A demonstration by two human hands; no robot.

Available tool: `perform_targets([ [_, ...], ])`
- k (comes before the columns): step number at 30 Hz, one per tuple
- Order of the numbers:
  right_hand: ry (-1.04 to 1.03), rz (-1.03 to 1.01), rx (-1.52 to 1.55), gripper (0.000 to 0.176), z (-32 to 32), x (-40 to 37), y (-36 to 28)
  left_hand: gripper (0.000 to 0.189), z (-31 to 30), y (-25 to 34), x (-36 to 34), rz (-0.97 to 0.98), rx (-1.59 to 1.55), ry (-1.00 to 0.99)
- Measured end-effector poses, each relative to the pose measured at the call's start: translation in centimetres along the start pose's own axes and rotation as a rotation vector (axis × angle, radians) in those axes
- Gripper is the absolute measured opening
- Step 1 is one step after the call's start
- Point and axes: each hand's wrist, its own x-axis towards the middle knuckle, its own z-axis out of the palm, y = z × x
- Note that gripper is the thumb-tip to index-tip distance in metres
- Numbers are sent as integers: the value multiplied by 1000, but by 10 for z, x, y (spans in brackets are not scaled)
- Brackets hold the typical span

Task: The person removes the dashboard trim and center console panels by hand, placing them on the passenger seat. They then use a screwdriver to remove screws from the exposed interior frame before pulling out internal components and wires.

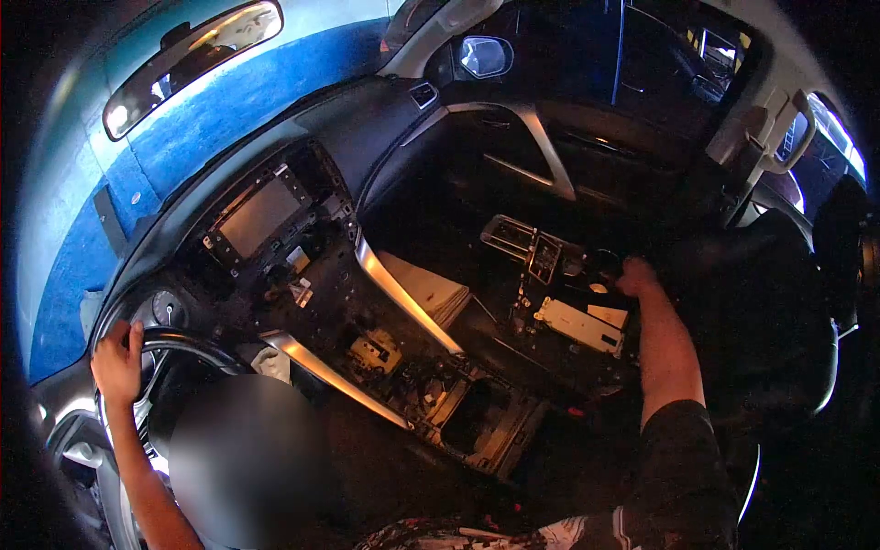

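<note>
My left hand is closed on the rim of the steering wheel at the left. Across the cabin, my right hand reaches over the passenger seat, its fingers curled down into shadow. What they hold, if anything, is hidden. Beside that hand lie a pale flat panel, a small round light-coloured piece and a dark trim panel with a silver frame. Small loose pieces are scattered close to the pale panel.
The centre console is stripped open between two silver trim strips. A screen sits in the uncovered dashboard. Papers or a flat board lie in the passenger footwell. A blurred patch covers the lower left.
</note>
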Motion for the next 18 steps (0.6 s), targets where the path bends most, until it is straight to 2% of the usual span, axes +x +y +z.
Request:
perform_targets([
  [3,36,-6,139,75,16,14,-22,48,7,-3,1,17,-6,8],
  [6,-64,53,121,73,13,11,-45,48,13,-11,4,7,18,-21],
  [9,-84,-15,-3,62,1,9,-46,48,12,-8,5,-44,42,-48],
  [13,-99,-363,45,48,-24,7,-22,53,28,-29,7,-11,69,-36],
  [15,-65,-539,104,43,-75,-33,-29,56,27,-26,7,-43,36,-60],
  [18,-70,-617,-12,46,-144,-86,-38,56,32,-32,5,-41,2,-41],
])
